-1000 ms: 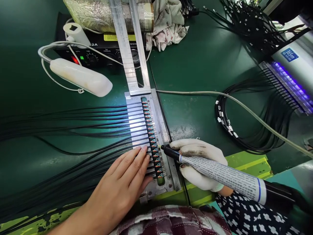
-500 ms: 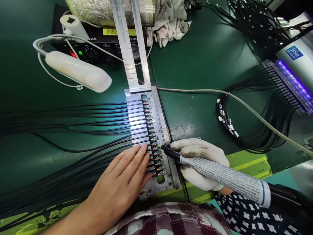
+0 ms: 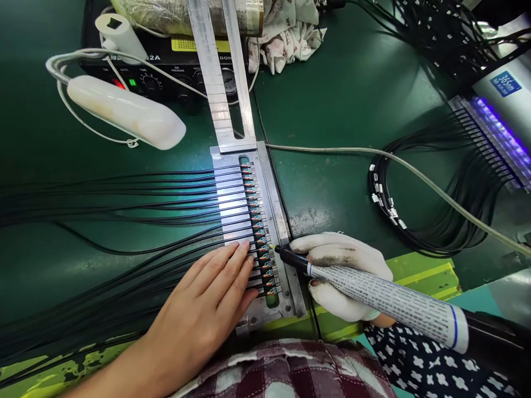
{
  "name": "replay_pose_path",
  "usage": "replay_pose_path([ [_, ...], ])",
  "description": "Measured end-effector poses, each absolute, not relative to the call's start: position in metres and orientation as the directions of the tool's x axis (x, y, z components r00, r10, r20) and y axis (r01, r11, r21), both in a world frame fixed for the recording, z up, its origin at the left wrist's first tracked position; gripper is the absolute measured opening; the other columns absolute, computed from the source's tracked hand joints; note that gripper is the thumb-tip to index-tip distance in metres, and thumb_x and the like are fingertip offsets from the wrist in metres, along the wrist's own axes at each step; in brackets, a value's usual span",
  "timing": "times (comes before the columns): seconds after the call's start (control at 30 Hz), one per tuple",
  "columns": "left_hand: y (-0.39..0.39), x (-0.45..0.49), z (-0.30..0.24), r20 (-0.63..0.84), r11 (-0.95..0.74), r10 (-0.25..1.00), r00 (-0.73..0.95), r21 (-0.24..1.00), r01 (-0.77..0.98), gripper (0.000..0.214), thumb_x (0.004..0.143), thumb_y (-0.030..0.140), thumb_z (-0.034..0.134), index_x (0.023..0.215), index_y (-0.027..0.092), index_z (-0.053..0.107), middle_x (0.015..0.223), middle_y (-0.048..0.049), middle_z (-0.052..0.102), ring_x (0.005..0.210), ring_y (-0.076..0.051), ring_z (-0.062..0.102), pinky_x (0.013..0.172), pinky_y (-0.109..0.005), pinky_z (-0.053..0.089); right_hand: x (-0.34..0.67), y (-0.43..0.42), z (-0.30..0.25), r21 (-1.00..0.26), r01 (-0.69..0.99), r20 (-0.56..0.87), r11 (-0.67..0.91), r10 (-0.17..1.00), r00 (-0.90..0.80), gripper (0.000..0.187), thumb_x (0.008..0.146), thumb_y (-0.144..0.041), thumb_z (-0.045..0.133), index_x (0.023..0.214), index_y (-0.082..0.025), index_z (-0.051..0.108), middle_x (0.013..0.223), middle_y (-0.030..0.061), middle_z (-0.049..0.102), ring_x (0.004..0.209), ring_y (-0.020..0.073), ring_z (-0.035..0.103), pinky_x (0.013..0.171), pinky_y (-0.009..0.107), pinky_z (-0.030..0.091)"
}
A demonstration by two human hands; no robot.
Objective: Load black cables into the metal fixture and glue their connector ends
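A metal fixture on the green bench holds a row of several black cables with small coloured connector ends lined up in its slot. My bare left hand lies flat with fingers stretched out, pressing the nearest cables against the fixture. My right hand, in a soiled white glove, is closed around a pen-shaped dispensing tool with a patterned grip. Its black tip touches the connector row just right of my left fingertips.
A white lamp head on a flexible neck shines over the fixture. A black control box with lit buttons, a foil-wrapped roll and a rag sit at the back. A coiled cable bundle and a purple-lit UV unit stand at the right. A clear hose crosses the bench.
Both hands and the tool tip have crept slightly up the connector row; my view has tilted a little, shifting the bench items upward and left.
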State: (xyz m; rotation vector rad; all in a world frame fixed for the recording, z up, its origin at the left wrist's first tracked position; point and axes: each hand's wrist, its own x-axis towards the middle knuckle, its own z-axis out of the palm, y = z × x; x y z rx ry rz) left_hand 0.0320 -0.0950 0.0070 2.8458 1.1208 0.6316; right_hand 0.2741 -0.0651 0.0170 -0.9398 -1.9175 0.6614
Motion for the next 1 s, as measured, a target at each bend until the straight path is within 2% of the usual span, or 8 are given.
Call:
replay_pose_path([
  [0.43, -0.097, 0.031, 0.007, 0.345, -0.739, 0.667, 0.661, 0.191, 0.646, 0.034, 0.09, 0.019, 0.067, 0.118, 0.0, 0.065, 0.125, -0.0197, 0.07, 0.117, -0.033, 0.065, 0.095, -0.048, 0.057, 0.273, -0.063, 0.015, -0.776, 0.335, 0.451, 0.535, 0.841, -0.297, 0.015, 0.077, -0.02, 0.07, 0.092, -0.02, 0.064, 0.093, 0.0122, 0.079, 0.08, 0.0242, 0.078, 0.071, 0.034, 0.064],
  [0.7, -0.097, 0.032, 0.006, 0.347, -0.738, 0.667, 0.659, 0.187, 0.649, 0.034, 0.091, 0.019, 0.066, 0.118, -0.001, 0.064, 0.125, -0.0203, 0.07, 0.119, -0.033, 0.064, 0.096, -0.047, 0.056, 0.273, -0.062, 0.015, -0.774, 0.342, 0.45, 0.533, 0.843, -0.294, 0.018, 0.076, -0.02, 0.071, 0.093, -0.022, 0.065, 0.094, 0.0096, 0.08, 0.081, 0.0243, 0.078, 0.072, 0.034, 0.065],
  [1.0, -0.099, 0.03, 0.006, 0.35, -0.74, 0.664, 0.66, 0.189, 0.645, 0.034, 0.092, 0.021, 0.064, 0.119, 0.001, 0.065, 0.128, -0.0197, 0.069, 0.121, -0.033, 0.063, 0.098, -0.047, 0.054, 0.273, -0.074, 0.015, -0.779, 0.275, 0.535, 0.564, 0.826, -0.178, 0.017, 0.077, -0.02, 0.068, 0.094, -0.02, 0.067, 0.094, 0.0105, 0.079, 0.082, 0.0233, 0.077, 0.069, 0.032, 0.064],
])
